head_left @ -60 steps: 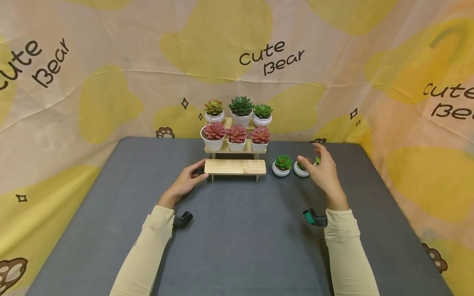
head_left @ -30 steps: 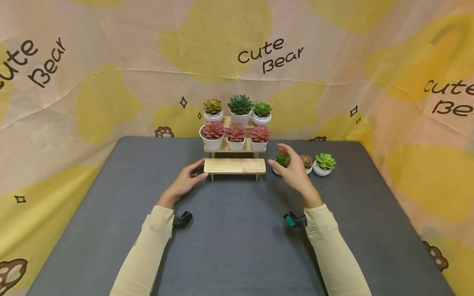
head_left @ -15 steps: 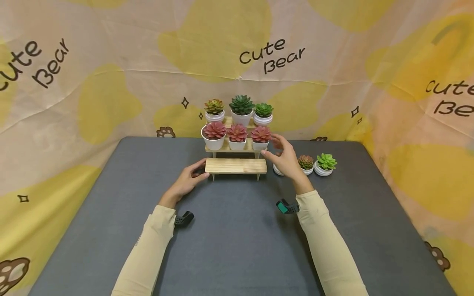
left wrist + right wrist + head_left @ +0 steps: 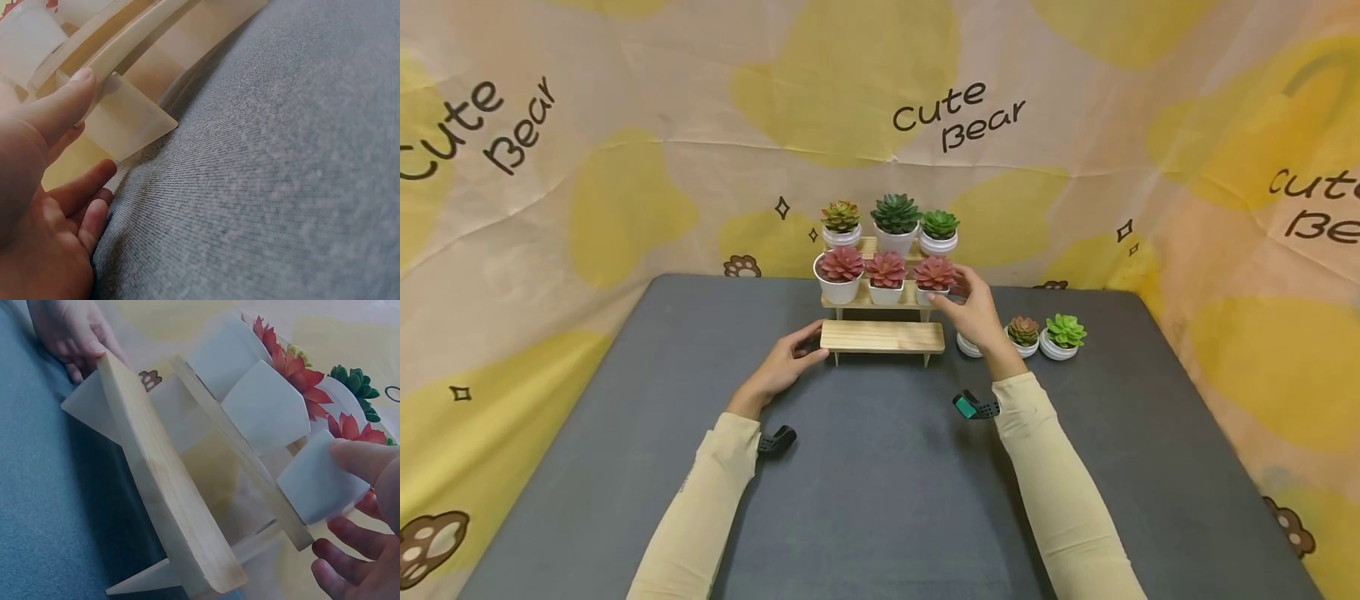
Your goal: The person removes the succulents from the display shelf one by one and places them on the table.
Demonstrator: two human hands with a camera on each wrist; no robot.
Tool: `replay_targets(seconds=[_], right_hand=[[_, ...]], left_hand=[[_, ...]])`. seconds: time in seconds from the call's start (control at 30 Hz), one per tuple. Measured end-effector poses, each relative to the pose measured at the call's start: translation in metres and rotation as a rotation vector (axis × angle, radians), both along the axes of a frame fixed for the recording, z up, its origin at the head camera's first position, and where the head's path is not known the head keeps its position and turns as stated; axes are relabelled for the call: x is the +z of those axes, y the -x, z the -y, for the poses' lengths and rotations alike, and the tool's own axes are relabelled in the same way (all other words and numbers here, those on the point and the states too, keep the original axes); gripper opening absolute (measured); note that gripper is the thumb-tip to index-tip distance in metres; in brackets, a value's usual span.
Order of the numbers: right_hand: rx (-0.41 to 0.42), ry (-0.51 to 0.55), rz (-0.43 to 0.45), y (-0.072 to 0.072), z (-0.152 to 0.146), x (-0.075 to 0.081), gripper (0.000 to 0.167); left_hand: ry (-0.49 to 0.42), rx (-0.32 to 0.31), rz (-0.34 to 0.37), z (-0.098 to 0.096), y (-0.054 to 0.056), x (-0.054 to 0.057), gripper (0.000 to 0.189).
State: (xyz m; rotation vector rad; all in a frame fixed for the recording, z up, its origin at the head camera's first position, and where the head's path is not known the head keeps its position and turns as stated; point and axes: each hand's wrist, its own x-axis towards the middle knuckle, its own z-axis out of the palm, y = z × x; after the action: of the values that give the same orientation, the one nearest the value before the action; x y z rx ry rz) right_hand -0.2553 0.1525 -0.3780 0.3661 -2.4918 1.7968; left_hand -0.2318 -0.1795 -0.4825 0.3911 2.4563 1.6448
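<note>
A three-tier wooden display stand (image 4: pixel 882 336) holds white-potted artificial succulents on its upper two tiers, while its lowest board is bare. My left hand (image 4: pixel 782 364) holds the left end of that lowest board, thumb on its edge in the left wrist view. On the middle tier, my right hand (image 4: pixel 976 315) pinches the rightmost pink succulent (image 4: pixel 935 273), the thumb against its white pot (image 4: pixel 322 478). The far fingers are partly hidden behind it. Two more pink succulents stand to its left, a larger-potted one (image 4: pixel 839 275) and a smaller one (image 4: pixel 886 279).
Right of the stand sit a reddish-brown succulent (image 4: pixel 1023 331), a bright green succulent (image 4: pixel 1063 335) and a white pot (image 4: pixel 970 346) mostly hidden by my right hand. Three green-toned succulents, including a dark green one (image 4: pixel 896 218), fill the top tier. A printed curtain (image 4: pixel 700 183) hangs behind the grey table (image 4: pixel 850 500).
My right hand has moved left from above the small pots beside the stand to the rightmost pink succulent and now pinches its pot. The left hand has stayed at the board's end.
</note>
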Motion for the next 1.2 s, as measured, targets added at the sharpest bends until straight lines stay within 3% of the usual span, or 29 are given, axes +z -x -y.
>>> replay_targets(seconds=[0.13,0.33,0.5,0.93,1.2], right_hand=[[-0.002,-0.005,0.026,-0.008,0.001,0.013,0.061],[-0.004,0.031,0.024,0.011,-0.006,-0.008,0.06],[-0.006,0.052,0.033,0.015,-0.011,-0.015,0.058],[0.012,0.019,-0.036,-0.007,-0.031,-0.013,0.055],[0.01,-0.005,-0.067,-0.024,-0.039,-0.019,0.057]], left_hand=[[-0.004,-0.005,-0.019,0.0,0.001,-0.002,0.065],[0.017,-0.004,-0.068,0.001,0.002,-0.003,0.07],[0.005,0.001,-0.023,0.002,0.001,0.0,0.066],[-0.004,-0.008,-0.014,-0.002,-0.002,0.0,0.064],[0.008,-0.003,-0.01,-0.002,-0.001,0.0,0.065]])
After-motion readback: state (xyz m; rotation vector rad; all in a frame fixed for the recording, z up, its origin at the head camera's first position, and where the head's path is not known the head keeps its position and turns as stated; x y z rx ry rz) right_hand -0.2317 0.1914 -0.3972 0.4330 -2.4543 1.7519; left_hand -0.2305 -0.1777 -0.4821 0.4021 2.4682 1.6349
